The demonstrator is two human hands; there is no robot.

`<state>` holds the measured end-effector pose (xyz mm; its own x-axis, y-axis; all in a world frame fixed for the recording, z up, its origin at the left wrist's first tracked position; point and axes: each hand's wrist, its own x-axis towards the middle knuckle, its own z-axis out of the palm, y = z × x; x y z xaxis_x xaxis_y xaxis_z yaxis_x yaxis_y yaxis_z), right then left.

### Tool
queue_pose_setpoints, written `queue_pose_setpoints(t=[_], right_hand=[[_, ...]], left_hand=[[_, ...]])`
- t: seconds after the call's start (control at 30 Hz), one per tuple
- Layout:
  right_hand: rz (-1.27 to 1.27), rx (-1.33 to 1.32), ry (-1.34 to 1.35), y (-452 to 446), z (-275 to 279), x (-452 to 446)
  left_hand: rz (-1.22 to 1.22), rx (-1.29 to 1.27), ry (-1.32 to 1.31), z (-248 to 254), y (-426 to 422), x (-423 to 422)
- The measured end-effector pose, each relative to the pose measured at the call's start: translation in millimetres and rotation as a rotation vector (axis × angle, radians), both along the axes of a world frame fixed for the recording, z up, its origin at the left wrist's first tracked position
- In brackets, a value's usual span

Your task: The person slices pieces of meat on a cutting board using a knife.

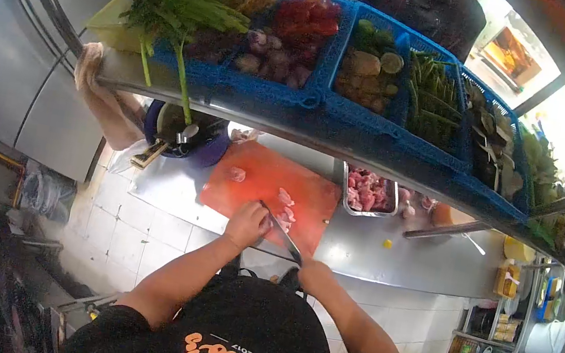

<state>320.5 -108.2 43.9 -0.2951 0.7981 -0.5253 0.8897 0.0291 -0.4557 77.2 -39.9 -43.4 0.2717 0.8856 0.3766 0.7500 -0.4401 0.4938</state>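
Observation:
My right hand (312,276) is wrapped round the handle of a knife (284,239), whose blade points up and left over the near part of an orange-red cutting board (265,166). At the blade's far end, my left hand (249,225) is closed with its fingers curled down; whatever is under them is hidden. Several small pieces of pale pink meat (286,215) lie just beyond the blade. A separate piece of meat (237,174) rests farther left on the board. To the right stands a metal tray (346,201) filled with chunks of raw meat (371,190).
Above the steel counter (425,266) runs a shelf (264,109) holding blue baskets (331,72) of vegetables, with leafy greens (183,11) overhanging its left end. A dark blue bowl (207,152) with utensils sits left of the board. Beyond the shelf stands a person in dark clothing (411,6).

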Motion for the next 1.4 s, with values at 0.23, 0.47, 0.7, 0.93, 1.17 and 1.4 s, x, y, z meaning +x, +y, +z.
queue_pose_setpoints(t=[0.23, 0.47, 0.7, 0.93, 1.17, 1.4], right_hand=[[0.033, 0.094, -0.137, -1.2, -0.6, 29.7], [-0.112, 0.287, -0.144, -14.1, 63.9, 23.1], [-0.207, 0.2, -0.159, -37.6, 106.4, 50.9], [-0.776, -0.444, 0.646, -45.3, 36.5, 99.8], [-0.686, -0.489, 0.952, -22.3, -38.5, 7.3], [-0.599, -0.208, 0.823, -35.4, 21.9, 38.3]], left_hand=[[0.205, -0.195, -0.241, 9.6, 9.9, 16.8], [0.007, -0.237, -0.296, 57.3, 25.7, 49.1], [-0.018, -0.095, 0.004, 10.5, 49.5, 65.7], [-0.021, -0.112, 0.015, -10.7, 29.3, 73.9], [0.326, -0.165, -0.438, -6.1, 39.5, 118.9], [0.407, -0.826, -1.824, 3.6, 113.1, 89.1]])
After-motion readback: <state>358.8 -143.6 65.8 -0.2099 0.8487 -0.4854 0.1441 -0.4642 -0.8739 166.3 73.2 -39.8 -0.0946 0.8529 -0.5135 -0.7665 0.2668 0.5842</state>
